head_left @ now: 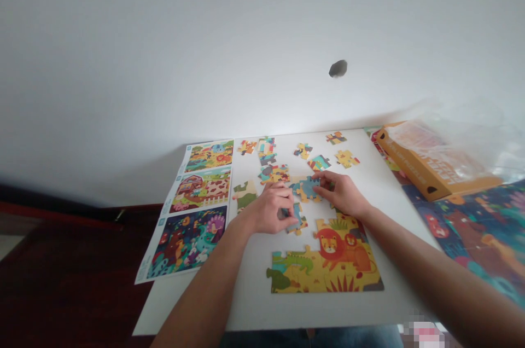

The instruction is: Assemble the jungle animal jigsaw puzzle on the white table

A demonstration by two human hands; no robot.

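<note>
On the white table, the partly joined puzzle shows lions and a crocodile. My left hand is closed, thumb and fingertips on a blue-and-yellow puzzle piece above the joined part. To its right, my right hand pinches the edge of a light-blue puzzle piece with thumb and forefinger. The fingers partly cover both pieces. A green-and-cream piece lies left of my left hand, and a yellow-and-red piece lies just beyond it.
Several loose pieces, including a yellow one, lie toward the wall. A reference sheet with three pictures is at the left. An orange puzzle box with clear plastic wrap sits at the right, beside a dark-blue assembled puzzle.
</note>
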